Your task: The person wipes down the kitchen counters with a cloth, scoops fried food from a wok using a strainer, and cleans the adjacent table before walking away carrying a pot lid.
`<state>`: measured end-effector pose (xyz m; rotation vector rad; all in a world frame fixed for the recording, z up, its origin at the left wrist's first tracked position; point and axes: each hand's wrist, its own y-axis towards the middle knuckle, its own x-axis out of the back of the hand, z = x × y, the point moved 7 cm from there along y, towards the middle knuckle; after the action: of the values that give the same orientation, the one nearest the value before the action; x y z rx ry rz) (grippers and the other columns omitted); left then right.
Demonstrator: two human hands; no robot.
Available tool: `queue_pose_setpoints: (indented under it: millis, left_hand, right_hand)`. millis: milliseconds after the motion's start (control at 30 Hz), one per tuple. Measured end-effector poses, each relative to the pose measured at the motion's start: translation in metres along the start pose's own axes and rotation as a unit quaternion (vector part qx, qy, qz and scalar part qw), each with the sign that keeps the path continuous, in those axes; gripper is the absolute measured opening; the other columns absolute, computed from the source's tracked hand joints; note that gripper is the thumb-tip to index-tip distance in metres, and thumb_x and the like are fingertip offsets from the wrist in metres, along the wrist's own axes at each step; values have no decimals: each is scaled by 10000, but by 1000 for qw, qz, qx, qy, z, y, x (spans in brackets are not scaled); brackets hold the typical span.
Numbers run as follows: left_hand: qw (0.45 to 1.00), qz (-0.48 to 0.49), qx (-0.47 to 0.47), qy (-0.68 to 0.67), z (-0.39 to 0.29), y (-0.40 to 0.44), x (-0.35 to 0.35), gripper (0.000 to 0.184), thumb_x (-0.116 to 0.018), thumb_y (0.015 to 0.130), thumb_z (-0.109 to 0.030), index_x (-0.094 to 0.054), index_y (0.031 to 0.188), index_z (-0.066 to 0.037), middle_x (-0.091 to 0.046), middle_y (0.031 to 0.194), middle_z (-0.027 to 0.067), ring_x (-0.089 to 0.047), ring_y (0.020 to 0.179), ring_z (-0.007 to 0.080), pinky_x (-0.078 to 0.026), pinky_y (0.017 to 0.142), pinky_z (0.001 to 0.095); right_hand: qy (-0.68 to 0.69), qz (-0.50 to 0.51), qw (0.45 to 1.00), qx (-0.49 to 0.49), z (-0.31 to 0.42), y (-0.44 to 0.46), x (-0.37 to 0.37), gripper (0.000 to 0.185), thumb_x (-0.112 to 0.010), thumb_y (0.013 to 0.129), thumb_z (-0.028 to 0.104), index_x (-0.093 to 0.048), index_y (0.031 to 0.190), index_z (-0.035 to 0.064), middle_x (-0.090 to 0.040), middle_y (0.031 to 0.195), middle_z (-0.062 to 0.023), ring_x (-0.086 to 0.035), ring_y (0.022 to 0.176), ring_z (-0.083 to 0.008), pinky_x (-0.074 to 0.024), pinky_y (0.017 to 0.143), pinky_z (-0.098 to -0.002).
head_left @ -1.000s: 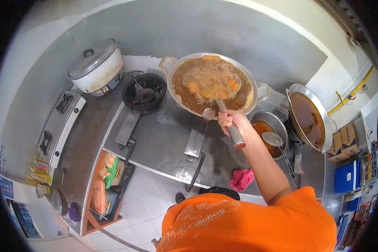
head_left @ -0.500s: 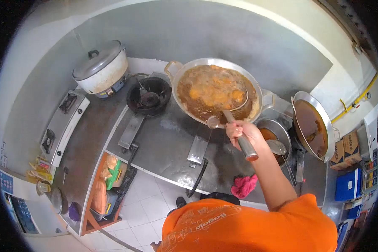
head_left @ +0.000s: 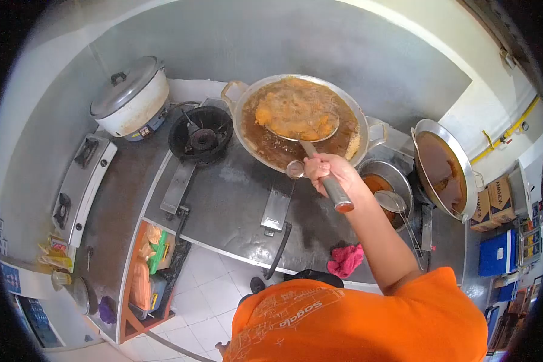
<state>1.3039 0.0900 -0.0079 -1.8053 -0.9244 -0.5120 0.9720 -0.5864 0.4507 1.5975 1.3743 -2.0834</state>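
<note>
One skimmer (head_left: 336, 192) now sits slightly farther left in one pan (head_left: 346, 99) of two, my right hand (head_left: 330, 172) clasping it (left hand: I cannot tell).

- From here I see a bright orange shirt (head_left: 380, 326), plain over the shoulder.
- Thin, pale line drawings (head_left: 262, 326) are printed on it, with whitish lettering (head_left: 300, 315) I read as "Sagala".
- The right sleeve (head_left: 431, 282) is short, in the same orange.
- Right forearm (head_left: 385, 244) and right hand (head_left: 332, 172) are bare.
- Black clothing (head_left: 314, 276) peeks past the shirt, near a dark, rounded shoe (head_left: 257, 285).
</note>
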Motion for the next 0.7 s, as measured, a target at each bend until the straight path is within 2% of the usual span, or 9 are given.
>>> queue_pose_setpoints:
  millis: [100,167,200,267,300,333,367,467,700]
  left_hand:
    - [1000,5,-11,-10,-5,4,2,683,-733,781,-89,-285,1291,-13,-602,906,185,-577,715,276,-505,702,461]
    - [988,25,7,-154,-14,4,-3,649,-765,766,-112,-305,1218,-38,-593,883,160,-548,717,258,-490,691,470]
    - [951,104,44,-288,-10,4,-10,651,-772,762,-123,-311,1214,-42,-592,876,152,-544,721,257,-487,688,476]
    - [808,226,178,-514,1,-1,-24,655,-786,753,-144,-322,1205,-50,-590,860,137,-536,730,256,-480,683,490]
    - [903,169,80,-386,3,4,-17,645,-784,755,-150,-329,1201,-52,-592,861,141,-534,731,257,-478,680,490]
    - [980,82,0,-181,-1,3,-7,635,-781,757,-156,-336,1197,-54,-594,862,144,-531,733,258,-477,678,490]
    - [999,-22,-34,4,-3,-1,2,624,-779,759,-162,-343,1194,-56,-596,863,147,-529,734,259,-475,676,490]
    - [1000,-11,-22,9,-5,5,1,627,-771,763,-150,-344,1212,-51,-598,868,154,-537,714,258,-478,656,476]
    - [997,16,-75,28,-25,22,9,636,-752,770,-122,-348,1254,-41,-602,879,171,-554,668,256,-485,609,443]
  right_hand:
    - [-15,-2,1000,1,-5,-9,9,181,-408,1074,198,-417,1054,18,-475,691,-23,-428,473,-84,-378,396,-230]
    - [-35,13,999,1,0,-7,0,174,-412,1072,189,-422,1008,28,-469,673,-11,-414,457,-71,-369,385,-217]
    - [-49,3,999,7,3,-7,6,165,-415,1071,192,-429,1027,34,-470,671,-6,-416,458,-69,-362,378,-213]
    - [-74,9,997,18,6,-10,24,227,-424,1072,223,-470,1109,3,-484,708,-24,-428,478,-83,-375,395,-242]
    - [-83,15,996,17,17,-4,19,227,-424,1072,223,-470,1109,3,-484,708,-24,-428,478,-83,-375,395,-242]
    - [-74,9,997,2,20,-1,20,222,-423,1072,219,-476,1102,6,-484,706,-23,-426,475,-80,-370,388,-237]
    - [-51,-1,999,-11,18,-3,33,218,-422,1072,216,-483,1095,8,-485,703,-21,-424,472,-77,-364,381,-233]
    - [-47,-1,999,-7,18,-3,17,208,-421,1069,205,-479,1085,6,-484,700,-20,-423,468,-77,-358,370,-225]
    - [-57,9,998,12,5,-13,32,180,-438,1060,182,-435,1110,9,-457,674,-20,-420,466,-76,-374,367,-221]
